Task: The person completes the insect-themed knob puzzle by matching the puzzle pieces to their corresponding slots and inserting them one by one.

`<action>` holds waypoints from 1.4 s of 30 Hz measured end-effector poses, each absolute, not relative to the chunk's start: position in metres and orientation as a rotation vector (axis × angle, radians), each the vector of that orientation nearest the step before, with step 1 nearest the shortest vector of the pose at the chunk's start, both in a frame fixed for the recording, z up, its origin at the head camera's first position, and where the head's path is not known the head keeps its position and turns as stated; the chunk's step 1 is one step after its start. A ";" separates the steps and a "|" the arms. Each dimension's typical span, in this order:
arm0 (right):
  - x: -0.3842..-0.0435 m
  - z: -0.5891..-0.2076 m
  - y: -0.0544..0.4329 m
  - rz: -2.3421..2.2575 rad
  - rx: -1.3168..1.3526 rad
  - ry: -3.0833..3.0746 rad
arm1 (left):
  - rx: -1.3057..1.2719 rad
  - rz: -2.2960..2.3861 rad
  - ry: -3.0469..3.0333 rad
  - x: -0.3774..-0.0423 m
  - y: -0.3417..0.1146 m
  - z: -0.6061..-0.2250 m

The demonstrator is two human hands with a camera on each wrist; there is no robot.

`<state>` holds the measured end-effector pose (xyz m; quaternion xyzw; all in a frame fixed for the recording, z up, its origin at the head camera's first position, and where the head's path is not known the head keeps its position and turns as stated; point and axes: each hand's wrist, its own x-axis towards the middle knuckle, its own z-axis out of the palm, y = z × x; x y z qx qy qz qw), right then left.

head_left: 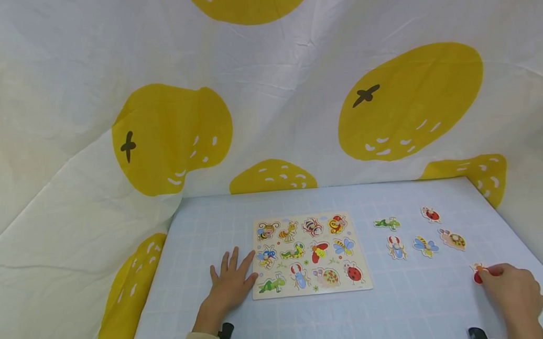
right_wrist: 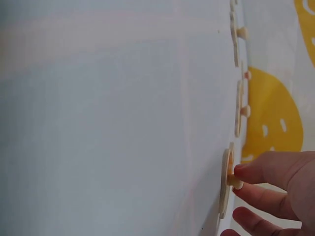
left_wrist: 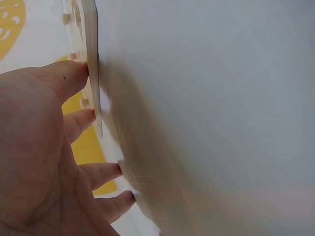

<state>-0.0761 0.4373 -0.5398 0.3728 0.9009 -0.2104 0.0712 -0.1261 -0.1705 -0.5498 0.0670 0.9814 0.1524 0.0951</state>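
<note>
On the table lies a wooden insect puzzle board [head_left: 310, 254] with knobbed pieces on it. My left hand [head_left: 231, 284] is spread beside its left edge; in the left wrist view the thumb [left_wrist: 76, 78] and a finger touch the board's side. At the right, my right hand [head_left: 516, 289] pinches a red insect puzzle piece [head_left: 477, 277] by its small wooden knob [right_wrist: 236, 181]. In the right wrist view this piece stands close to the tabletop; whether it touches cannot be told. The hand covers part of it.
Between board and right hand lie loose knobbed pieces: a green grasshopper [head_left: 387, 224], a ladybug [head_left: 430, 214], a blue beetle [head_left: 397, 248], a blue-winged insect [head_left: 425, 246] and a snail [head_left: 453, 239]. A fruit-patterned curtain [head_left: 288, 137] hangs behind the table.
</note>
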 end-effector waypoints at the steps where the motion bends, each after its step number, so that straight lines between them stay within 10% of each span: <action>1: -0.076 -0.539 0.437 -0.633 1.121 2.706 | 0.198 0.452 2.908 -0.126 -0.171 -0.550; 42: -0.110 -0.512 0.366 -0.653 0.607 3.115 | 0.216 0.439 2.912 -0.128 -0.171 -0.552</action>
